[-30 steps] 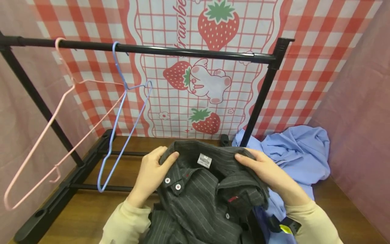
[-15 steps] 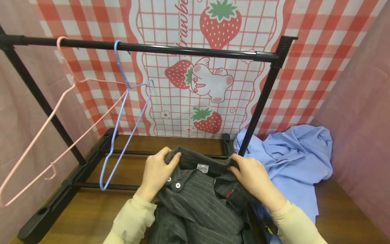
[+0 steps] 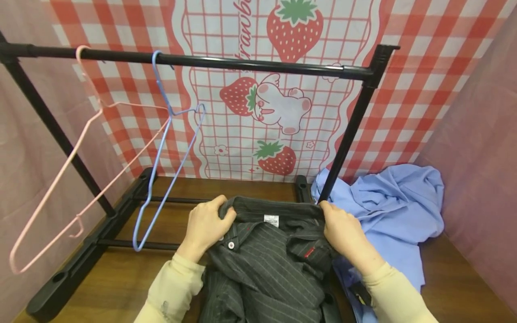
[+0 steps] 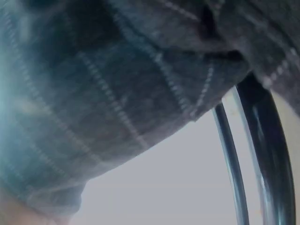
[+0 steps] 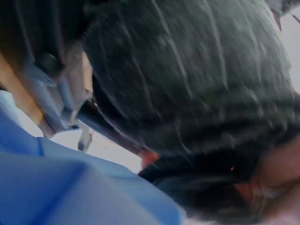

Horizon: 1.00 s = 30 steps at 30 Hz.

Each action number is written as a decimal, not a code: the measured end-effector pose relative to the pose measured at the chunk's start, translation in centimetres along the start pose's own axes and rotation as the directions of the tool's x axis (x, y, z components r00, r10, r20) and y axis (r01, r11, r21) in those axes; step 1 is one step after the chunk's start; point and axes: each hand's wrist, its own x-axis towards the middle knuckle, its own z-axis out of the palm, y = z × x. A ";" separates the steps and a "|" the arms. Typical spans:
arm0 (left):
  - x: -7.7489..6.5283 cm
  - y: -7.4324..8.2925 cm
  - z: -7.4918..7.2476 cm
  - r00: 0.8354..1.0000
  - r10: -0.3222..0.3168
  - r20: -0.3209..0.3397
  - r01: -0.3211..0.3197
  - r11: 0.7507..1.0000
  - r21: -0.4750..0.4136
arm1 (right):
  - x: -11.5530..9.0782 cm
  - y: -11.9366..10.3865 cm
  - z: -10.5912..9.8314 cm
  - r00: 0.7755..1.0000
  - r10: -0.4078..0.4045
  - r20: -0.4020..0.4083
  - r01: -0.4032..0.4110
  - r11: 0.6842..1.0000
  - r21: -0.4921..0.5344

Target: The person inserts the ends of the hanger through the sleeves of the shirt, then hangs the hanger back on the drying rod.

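A dark grey pinstriped shirt (image 3: 274, 264) with white buttons and a neck label hangs between both hands at the lower middle of the head view. My left hand (image 3: 207, 224) pinches its collar at the left end, thumb on the inner side. At the right end my right hand (image 3: 343, 229) grips the collar, its fingertips hidden by the cloth and the hand's own back. Striped cloth of the shirt (image 4: 103, 93) fills much of the left wrist view. In the right wrist view, the shirt (image 5: 197, 70) hangs beside part of my right hand (image 5: 276, 183).
A black clothes rack (image 3: 250, 66) stands ahead, its bar running across. A pink hanger (image 3: 52, 188) and a blue hanger (image 3: 151, 179) hang at its left. Crumpled light blue cloth (image 3: 396, 202) lies on the wooden surface (image 3: 121, 278) by the right post.
The right hand has shifted its hold along the collar, moving in and then outward again. The collar now lies straighter between the hands, slightly lower than before.
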 end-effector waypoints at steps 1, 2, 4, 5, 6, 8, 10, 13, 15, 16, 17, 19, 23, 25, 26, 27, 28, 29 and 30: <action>0.0 0.0 0.0 1.000 -0.011 0.019 0.011 1.000 0.000 | -0.1 0.0 -0.3 1.000 0.001 0.020 -0.001 1.000 0.009; 0.0 0.1 0.1 0.999 -0.020 0.043 0.020 1.000 -0.003 | -0.2 -0.1 -0.6 0.999 0.005 0.037 -0.006 1.000 0.020; -0.1 0.3 0.1 0.996 -0.034 0.084 0.036 0.999 -0.020 | -0.3 -0.4 -1.1 0.997 0.020 0.069 -0.024 0.998 0.059; -0.1 0.5 0.1 0.995 -0.037 0.098 0.041 0.999 -0.031 | -0.4 -0.5 -1.3 0.996 0.034 0.083 -0.041 0.996 0.083; -0.2 0.6 0.1 0.994 -0.038 0.103 0.042 0.998 -0.046 | -0.3 -0.7 -1.6 0.993 0.058 0.101 -0.069 0.991 0.112; -0.3 0.9 0.1 0.994 -0.035 0.105 0.044 0.996 -0.083 | -0.2 -0.9 -2.0 0.985 0.113 0.131 -0.135 0.976 0.173; -0.3 1.2 0.1 0.995 -0.028 0.094 0.038 0.993 -0.116 | -0.1 -1.1 -2.4 0.976 0.158 0.153 -0.189 0.957 0.218; -0.3 1.4 0.3 0.997 -0.015 0.073 0.025 0.991 -0.134 | 0.0 -2.0 -2.6 0.980 0.159 0.123 -0.183 0.960 0.214; -0.3 1.4 0.4 0.998 -0.017 0.066 0.025 0.991 -0.128 | 0.1 -2.7 -2.7 0.987 0.129 0.095 -0.146 0.970 0.196; -0.4 1.5 0.4 0.998 -0.020 0.065 0.028 0.991 -0.128 | 0.2 -3.2 -2.8 0.990 0.111 0.085 -0.126 0.974 0.188; -0.4 1.5 0.4 0.998 -0.024 0.064 0.032 0.992 -0.123 | 0.3 -3.6 -2.9 0.992 0.095 0.079 -0.108 0.977 0.182; -0.5 1.4 0.5 0.997 -0.033 0.070 0.041 0.992 -0.123 | 0.7 -4.5 -3.1 0.995 0.068 0.074 -0.081 0.977 0.197; -0.5 1.3 0.6 0.993 -0.042 0.109 0.057 0.989 -0.133 | 1.9 -6.2 -3.3 0.996 0.035 0.079 -0.055 0.962 0.269; -0.5 1.2 0.6 0.989 -0.037 0.142 0.056 0.989 -0.138 | 2.6 -7.1 -3.4 0.996 0.023 0.084 -0.048 0.948 0.313; -0.5 1.2 0.6 0.987 -0.036 0.158 0.058 0.989 -0.136 | 3.0 -7.5 -3.4 0.996 0.022 0.087 -0.050 0.941 0.335; -0.5 1.2 0.6 0.984 -0.036 0.173 0.061 0.989 -0.137 | 3.4 -7.8 -3.4 0.996 0.018 0.087 -0.048 0.934 0.355; -0.6 1.1 0.5 0.981 -0.040 0.192 0.068 0.988 -0.141 | 3.8 -8.1 -3.4 0.996 0.016 0.087 -0.048 0.926 0.374; -0.6 1.1 0.4 0.978 -0.048 0.205 0.078 0.987 -0.143 | 4.2 -8.4 -3.4 0.996 0.017 0.087 -0.049 0.919 0.390; -0.6 1.1 0.3 0.976 -0.057 0.211 0.088 0.987 -0.138 | 4.6 -8.6 -3.3 0.996 0.017 0.086 -0.050 0.914 0.402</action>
